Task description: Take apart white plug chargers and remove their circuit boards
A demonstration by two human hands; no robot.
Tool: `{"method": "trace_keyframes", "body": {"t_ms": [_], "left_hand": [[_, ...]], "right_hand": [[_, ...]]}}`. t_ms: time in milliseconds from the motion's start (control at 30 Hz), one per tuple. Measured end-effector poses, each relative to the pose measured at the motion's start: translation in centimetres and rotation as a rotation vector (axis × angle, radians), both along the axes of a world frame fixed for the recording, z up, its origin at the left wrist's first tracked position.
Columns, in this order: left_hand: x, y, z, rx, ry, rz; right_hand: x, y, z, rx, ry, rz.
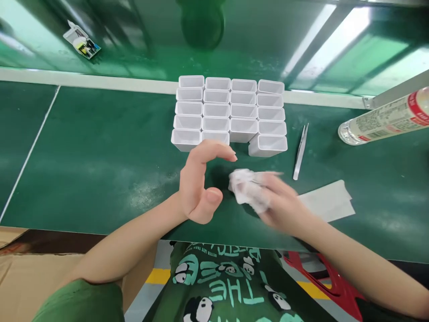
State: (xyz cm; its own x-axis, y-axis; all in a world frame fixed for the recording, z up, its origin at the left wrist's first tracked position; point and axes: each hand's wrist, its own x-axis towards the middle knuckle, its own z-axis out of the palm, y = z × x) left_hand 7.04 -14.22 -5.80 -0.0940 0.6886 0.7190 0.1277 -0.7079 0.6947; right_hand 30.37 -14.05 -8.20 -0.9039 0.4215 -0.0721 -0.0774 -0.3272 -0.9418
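Note:
My right hand (pixel 281 201), slightly smeared by motion, grips a crumpled white tissue (pixel 246 185) above the green table. To its left my left hand (pixel 201 185) is curved in a C shape, thumb and fingers apart, with nothing between them. Just beyond both hands stand several white open-topped plastic boxes (pixel 216 110), packed in rows and columns. One spot in the front row has no box, between the left pair and the front right box (pixel 268 146). My left fingers overlap the lower edge of a front box in the view; whether they touch it I cannot tell.
Metal tweezers (pixel 300 152) lie right of the boxes, near a flat white paper sheet (pixel 328 201) partly behind my right forearm. A labelled clear bottle (pixel 385 118) is at the far right. A small open packet (pixel 82 42) sits beyond the pale strip (pixel 134 85).

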Motion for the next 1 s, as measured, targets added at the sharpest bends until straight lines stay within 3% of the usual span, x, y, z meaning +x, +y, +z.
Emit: {"method": "trace_keyframes", "body": {"t_ms": [67,167,200,267,333,367,467,533,633,833,933,1000], "left_hand": [[0.0,0.0,0.0,-0.009,0.011,0.011],[-0.2,0.0,0.1,0.001,0.055,-0.03],[-0.3,0.0,0.3,0.009,0.073,-0.051],[-0.4,-0.1,0.6,0.023,0.122,-0.086],[-0.3,-0.3,0.9,0.04,0.172,-0.123],[-0.3,-0.4,1.1,0.047,0.192,-0.134],[0.0,-0.6,1.3,0.089,0.252,-0.146],[0.1,-0.7,1.3,0.123,0.315,-0.148],[0.1,-0.7,1.2,0.147,0.419,-0.144],[0.1,-0.7,1.2,0.129,0.45,-0.123],[0.1,-0.6,1.2,0.113,0.454,-0.12],[0.0,-0.6,1.2,0.115,0.448,-0.123]], "right_hand": [[-0.4,-0.1,-0.1,0.499,-0.205,-0.204],[-0.7,0.0,0.0,1.216,-0.386,-0.269],[-0.7,0.0,0.1,1.32,-0.39,-0.257],[-0.8,0.1,0.5,1.354,-0.371,-0.24],[-1.0,0.0,1.1,1.198,-0.328,-0.297],[-1.1,0.0,1.5,1.042,-0.307,-0.358],[-1.5,-0.1,2.9,0.374,-0.234,-0.533],[-1.7,0.0,3.6,-0.042,-0.169,-0.528],[-1.8,0.2,4.2,-0.389,-0.077,-0.464],[-2.0,0.3,4.3,-0.564,0.003,-0.422],[-2.0,0.3,4.0,-0.542,0.012,-0.392],[-1.9,0.4,3.7,-0.442,-0.013,-0.376]]}}
